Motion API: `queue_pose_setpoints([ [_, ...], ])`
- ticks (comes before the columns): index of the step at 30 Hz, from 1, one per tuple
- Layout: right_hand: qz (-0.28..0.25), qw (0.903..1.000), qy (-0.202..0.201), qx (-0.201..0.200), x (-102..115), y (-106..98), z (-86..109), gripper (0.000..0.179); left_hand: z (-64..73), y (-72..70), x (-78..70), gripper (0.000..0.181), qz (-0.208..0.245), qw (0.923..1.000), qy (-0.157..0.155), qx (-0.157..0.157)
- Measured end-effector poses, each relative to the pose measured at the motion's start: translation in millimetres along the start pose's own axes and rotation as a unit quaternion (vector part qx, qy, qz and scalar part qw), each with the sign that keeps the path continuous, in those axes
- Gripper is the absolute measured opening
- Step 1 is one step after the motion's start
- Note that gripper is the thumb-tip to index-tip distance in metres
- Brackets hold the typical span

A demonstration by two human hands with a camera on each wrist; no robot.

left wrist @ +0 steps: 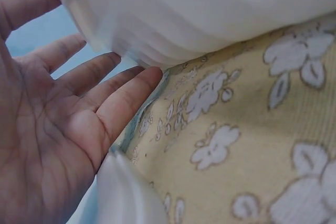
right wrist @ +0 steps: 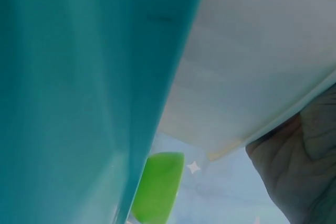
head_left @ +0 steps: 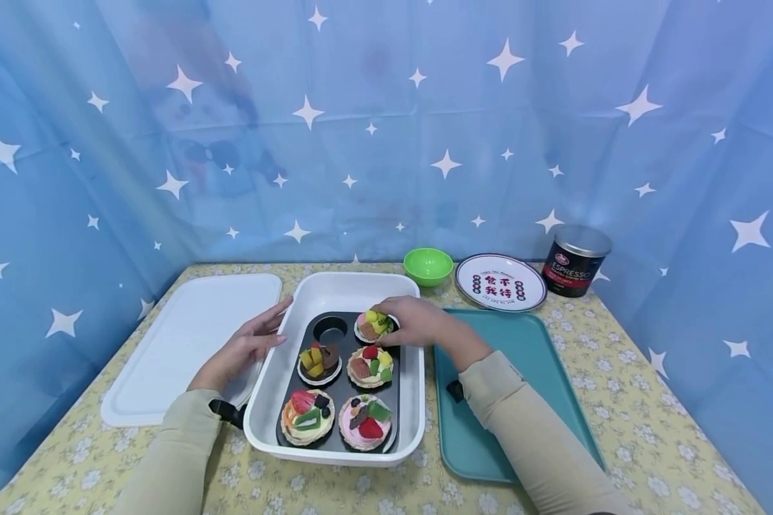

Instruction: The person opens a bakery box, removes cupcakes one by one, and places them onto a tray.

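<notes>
A deep white basin (head_left: 275, 429) holds a dark muffin tin (head_left: 336, 390) in the middle of the table. My right hand (head_left: 415, 320) reaches over the basin's right wall and pinches a small fruit tart (head_left: 372, 325) at the tin's back right cup. Several other tarts sit in the tin, among them a chocolate one (head_left: 319, 363) and a pink one with a strawberry (head_left: 365, 422). The back left cup (head_left: 330, 330) shows bare. My left hand (head_left: 253, 348) is at the basin's left side, its fingers (left wrist: 131, 98) stretched along the outer wall.
Left of the basin lies a white tray (head_left: 187, 343), partly under my left arm. A teal tray (head_left: 483, 436) lies on the right beneath my right forearm. Behind stand a green bowl (head_left: 428, 267), a printed plate (head_left: 501, 282) and an espresso can (head_left: 575, 261), before a blue star curtain (head_left: 386, 179).
</notes>
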State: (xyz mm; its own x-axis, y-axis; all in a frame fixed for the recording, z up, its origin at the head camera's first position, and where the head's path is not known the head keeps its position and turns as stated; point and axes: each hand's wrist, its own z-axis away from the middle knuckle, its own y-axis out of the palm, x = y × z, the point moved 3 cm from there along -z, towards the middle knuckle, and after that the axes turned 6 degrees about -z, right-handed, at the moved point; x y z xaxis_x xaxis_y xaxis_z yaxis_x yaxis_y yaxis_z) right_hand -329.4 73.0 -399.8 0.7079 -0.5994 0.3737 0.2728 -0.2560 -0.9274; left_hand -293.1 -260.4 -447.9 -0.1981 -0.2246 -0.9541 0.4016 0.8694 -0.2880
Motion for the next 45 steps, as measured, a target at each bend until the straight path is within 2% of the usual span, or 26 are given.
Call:
queue_pose_setpoints([
  [3,0.001,1.0,-0.002,0.0,0.3,0.3,1.4,0.062,-0.2,0.8,1.8,0.074,0.002,1.0,0.003,-0.001],
  [9,-0.002,1.0,0.003,0.004,0.7,-1.4,8.2,0.062,-1.1,5.2,3.0,0.075,0.016,0.9998,0.001,0.015],
  [16,-0.035,0.9981,-0.026,-0.043,0.4,-5.6,5.9,0.063,-1.8,2.6,3.2,0.076,0.003,1.0,0.002,0.006],
  [23,-0.052,0.995,-0.055,-0.066,-0.2,-4.7,1.2,0.062,-1.5,0.2,3.6,0.075,-0.001,1.0,0.0,0.004],
  [29,-0.046,0.9945,-0.046,-0.081,3.5,-10.9,-0.6,0.063,-1.4,-0.4,2.1,0.075,-0.001,1.0,0.001,0.002],
  [36,-0.069,0.9914,-0.045,-0.102,7.6,-24.3,3.7,0.061,0.6,0.3,3.0,0.077,-0.003,1.0,-0.004,0.002],
  [40,-0.071,0.9918,-0.034,-0.101,4.8,-29.4,8.1,0.06,1.7,1.2,2.6,0.077,0.006,1.0,-0.007,0.004],
  [45,-0.08,0.9901,-0.039,-0.109,-0.3,-36.8,15.3,0.057,0.8,1.4,1.0,0.077,0.022,0.9997,0.004,0.014],
])
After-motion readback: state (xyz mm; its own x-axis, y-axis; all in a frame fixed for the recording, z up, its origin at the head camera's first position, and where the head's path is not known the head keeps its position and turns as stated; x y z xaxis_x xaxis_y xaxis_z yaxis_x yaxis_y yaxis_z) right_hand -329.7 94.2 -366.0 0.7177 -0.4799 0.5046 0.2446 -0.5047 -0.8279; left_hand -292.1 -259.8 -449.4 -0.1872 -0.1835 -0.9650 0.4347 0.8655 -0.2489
